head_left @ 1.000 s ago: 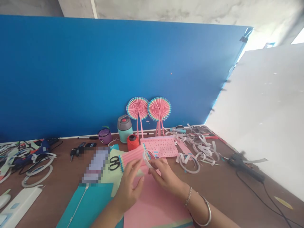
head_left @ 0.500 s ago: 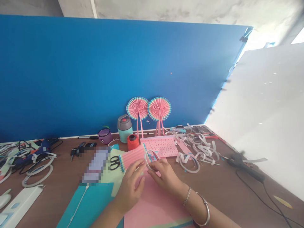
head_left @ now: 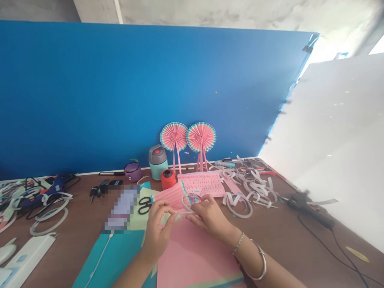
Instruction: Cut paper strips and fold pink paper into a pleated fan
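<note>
My right hand (head_left: 210, 218) grips a thin roll of white tape (head_left: 185, 203) by its near right side. My left hand (head_left: 160, 226) is closed in a pinch, thumb against forefinger, and a pale strip of tape (head_left: 181, 215) runs from it to the roll. Beneath both hands lies a large pink sheet (head_left: 195, 248) with a striped near edge. Just beyond them is a pleated pink paper piece (head_left: 169, 197) with blue edging. Black-handled scissors (head_left: 145, 205) lie left of it, on a pale green sheet (head_left: 135, 220).
Two round pink paper fans (head_left: 201, 137) stand against the blue partition (head_left: 120, 92). A turquoise flask (head_left: 158, 164), a red container (head_left: 168, 180) and a purple cup (head_left: 132, 172) stand nearby. Curled paper strips (head_left: 255, 186) and another tape roll (head_left: 240, 206) lie right; a power strip (head_left: 27, 260) lies left.
My left hand has moved left, away from the roll, and a tape strip now spans between my hands. The roll in my right hand has tipped flatter and lower.
</note>
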Tool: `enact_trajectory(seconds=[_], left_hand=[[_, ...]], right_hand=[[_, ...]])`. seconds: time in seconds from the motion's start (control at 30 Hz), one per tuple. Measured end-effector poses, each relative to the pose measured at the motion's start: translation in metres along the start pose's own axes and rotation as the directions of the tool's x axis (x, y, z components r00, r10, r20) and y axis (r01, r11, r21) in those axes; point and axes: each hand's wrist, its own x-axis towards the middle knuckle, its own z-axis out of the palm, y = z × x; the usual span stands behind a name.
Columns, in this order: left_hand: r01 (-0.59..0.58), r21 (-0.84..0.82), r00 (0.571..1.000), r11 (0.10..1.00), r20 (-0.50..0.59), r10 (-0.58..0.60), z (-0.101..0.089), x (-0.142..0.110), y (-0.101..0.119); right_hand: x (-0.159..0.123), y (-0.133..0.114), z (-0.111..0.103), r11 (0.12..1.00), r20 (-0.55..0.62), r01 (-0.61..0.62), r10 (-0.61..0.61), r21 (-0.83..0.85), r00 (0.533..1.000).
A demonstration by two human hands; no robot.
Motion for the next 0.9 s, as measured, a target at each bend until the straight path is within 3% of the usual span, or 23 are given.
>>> enact_trajectory(seconds=[0.2, 0.3, 0.4, 0.5, 0.73, 0.83, 0.9], left_hand=[[0.064, -0.019, 0.99, 0.998, -0.127, -0.066, -0.022, 0.017, -0.003], [0.141, -0.066, 0.99, 0.988, -0.016, -0.142, -0.034, 0.027, -0.006], [0.287, -0.089, 0.956, 0.954, 0.085, -0.279, -0.043, 0.034, -0.006], [0.406, -0.081, 0.909, 0.91, 0.137, -0.394, -0.049, 0.037, -0.003], [0.457, -0.007, 0.868, 0.89, 0.222, -0.444, -0.052, 0.037, -0.002], [0.494, 0.089, 0.828, 0.865, 0.257, -0.499, -0.049, 0.035, -0.009], [0.496, 0.164, 0.814, 0.853, 0.256, -0.522, -0.046, 0.033, -0.016]], right_hand=[[-0.002, 0.013, -0.024, 0.993, 0.009, -0.079, 0.079, 0.084, 0.997], [-0.004, 0.022, -0.039, 0.979, 0.025, -0.151, 0.149, 0.138, 0.988], [-0.008, 0.027, -0.056, 0.951, 0.113, -0.224, 0.204, 0.214, 0.972], [-0.011, 0.031, -0.07, 0.906, 0.266, -0.312, 0.238, 0.286, 0.934], [-0.019, 0.045, -0.084, 0.818, 0.484, -0.502, 0.33, 0.282, 0.81], [-0.021, 0.049, -0.084, 0.801, 0.535, -0.55, 0.367, 0.234, 0.761], [-0.022, 0.049, -0.082, 0.81, 0.506, -0.56, 0.415, 0.173, 0.756]])
